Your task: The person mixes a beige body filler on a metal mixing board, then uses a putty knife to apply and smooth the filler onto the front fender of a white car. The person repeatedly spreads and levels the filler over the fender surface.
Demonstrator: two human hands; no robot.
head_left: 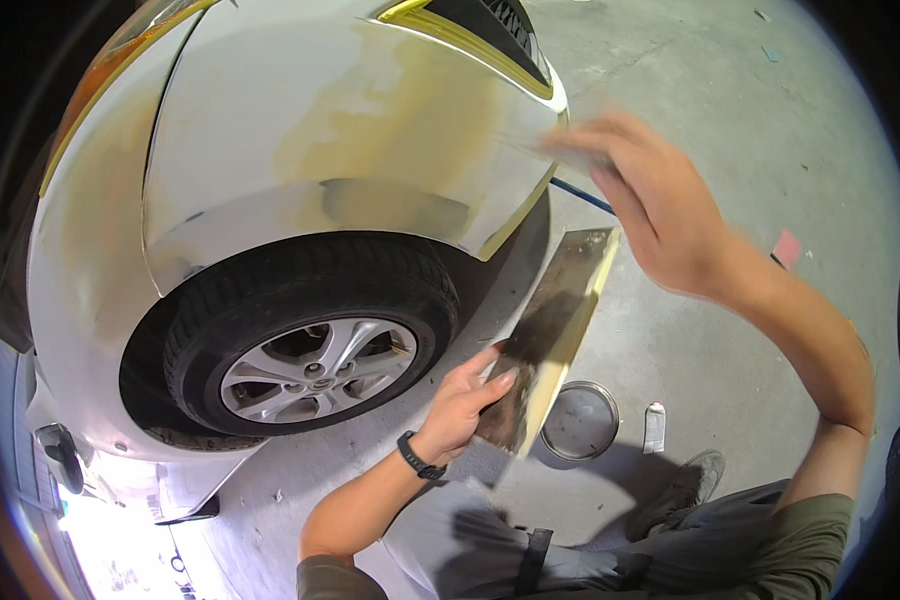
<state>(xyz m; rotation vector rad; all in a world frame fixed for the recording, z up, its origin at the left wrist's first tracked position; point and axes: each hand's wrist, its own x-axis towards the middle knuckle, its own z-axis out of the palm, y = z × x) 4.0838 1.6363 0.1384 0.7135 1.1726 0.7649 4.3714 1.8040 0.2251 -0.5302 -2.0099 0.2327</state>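
My left hand (pixel 460 405), with a dark watch on its wrist, grips the lower end of a long rectangular mixing board (pixel 555 305). The board's face is dark and stained, and pale yellow filler runs along its right edge. Raised at the corner of the car panel, my right hand (pixel 650 190) is closed on a thin flat spreader (pixel 575 155), which is smeared by motion. Whether the spreader touches the panel I cannot tell. The white car panel (pixel 240 120) carries yellowish filler patches (pixel 400 120) and a grey patch (pixel 395 205) above the wheel arch.
Below the panel is a black tyre (pixel 310 265) with a silver wheel (pixel 320 370). On the concrete floor stand a round tin (pixel 580 420), a white tube (pixel 654 428) and a pink scrap (pixel 786 248). My shoe (pixel 685 485) is near the tube. A blue bar (pixel 582 196) shows behind the bumper.
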